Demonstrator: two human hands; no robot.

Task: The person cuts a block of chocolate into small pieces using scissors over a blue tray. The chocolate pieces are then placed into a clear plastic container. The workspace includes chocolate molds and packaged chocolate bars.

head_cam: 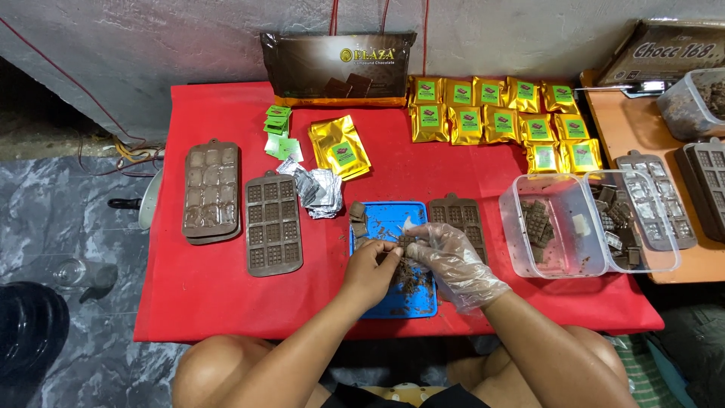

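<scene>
My bare left hand and my right hand, in a clear plastic glove, meet over a blue tray strewn with chocolate crumbs. Both pinch the same small brown chocolate piece between their fingertips. A few chocolate squares lie at the tray's upper left corner. A brown chocolate mould lies just right of the tray, partly behind my right hand.
On the red table: two brown moulds and a stacked pair at left, silver foil wrappers, gold pouches and several more at the back, a large chocolate bag, clear tubs holding chocolate at right.
</scene>
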